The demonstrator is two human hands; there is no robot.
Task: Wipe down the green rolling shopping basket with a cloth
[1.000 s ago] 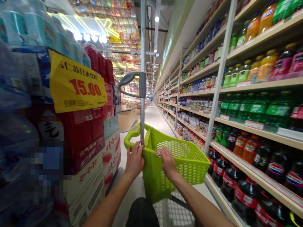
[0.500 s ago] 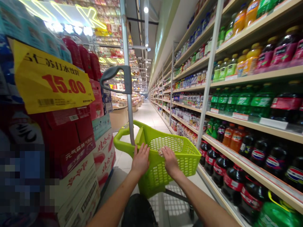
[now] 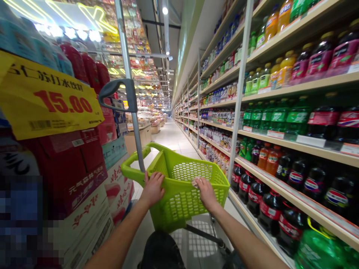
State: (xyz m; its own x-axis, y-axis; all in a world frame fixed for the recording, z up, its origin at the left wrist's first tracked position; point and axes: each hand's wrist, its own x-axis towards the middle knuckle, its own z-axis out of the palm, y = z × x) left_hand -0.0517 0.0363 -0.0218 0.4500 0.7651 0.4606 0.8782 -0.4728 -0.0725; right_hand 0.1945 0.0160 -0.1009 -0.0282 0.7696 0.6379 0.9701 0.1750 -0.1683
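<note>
A lime-green shopping cart [image 3: 174, 198] with perforated sides stands in front of me, its long side toward me. My left hand [image 3: 153, 188] is closed over the near rim, next to the base of the grey pole [image 3: 131, 82] with its dark grey looped handle [image 3: 130, 95]. Farther right, my right hand [image 3: 206, 189] is closed on a small crumpled whitish cloth [image 3: 195, 182], pressed to the same rim. How much of the cloth lies under the fingers is hidden.
Shelves of bottled drinks [image 3: 294, 116] run along the right. Stacked drink cartons [image 3: 84, 194] with a yellow price sign [image 3: 56, 101] stand close on the left. The tiled aisle [image 3: 172, 136] stretches ahead. My knee [image 3: 161, 250] is below the cart.
The cart, pole and shelves sit farther left in the view. My right hand has slid along the rim with the cloth, away from my left hand, which keeps its place on the rim.
</note>
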